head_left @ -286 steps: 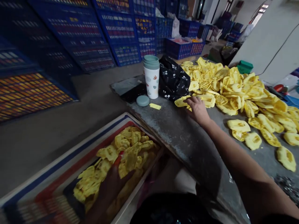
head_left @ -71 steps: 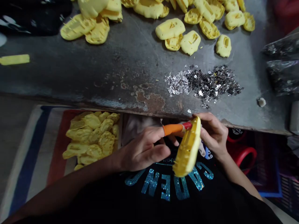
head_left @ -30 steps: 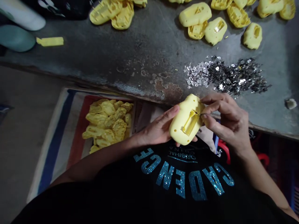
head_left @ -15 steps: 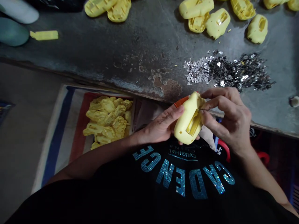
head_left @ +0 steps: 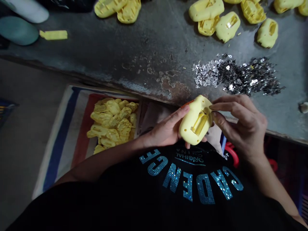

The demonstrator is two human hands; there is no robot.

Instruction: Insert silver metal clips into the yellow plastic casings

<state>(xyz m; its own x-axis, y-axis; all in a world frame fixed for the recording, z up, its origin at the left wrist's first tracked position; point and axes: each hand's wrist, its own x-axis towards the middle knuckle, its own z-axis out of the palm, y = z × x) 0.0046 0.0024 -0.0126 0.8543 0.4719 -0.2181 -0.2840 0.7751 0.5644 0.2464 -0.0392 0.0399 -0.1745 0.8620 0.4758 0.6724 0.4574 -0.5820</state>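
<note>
My left hand [head_left: 168, 130] is wrapped round a yellow plastic shell [head_left: 191, 123], thumb on its face and fingers beneath. The shell tilts above my lap, outer side up, with a rectangular battery slot and small screw holes showing. An orange finger cover shows partly behind it. At the shell's upper right edge, the thumb and forefinger of my right hand [head_left: 240, 123] are pinched together; whatever lies between the tips is too small or hidden to make out. Just beyond, a heap of small shiny metal pieces [head_left: 237, 77] lies on the grey table [head_left: 108, 57].
Left of my lap, a striped, lined container [head_left: 80, 128] holds a pile of yellow shells [head_left: 112, 120]. More yellow shells [head_left: 227, 27] lie along the table's far side. A yellow strip [head_left: 54, 35] and a green-grey lid [head_left: 19, 30] are at the left.
Earlier my hands reached apart to the container and table; now both are at one shell. In the last second my right fingertips shifted from the slot to the shell's edge, and the shell turned slightly.
</note>
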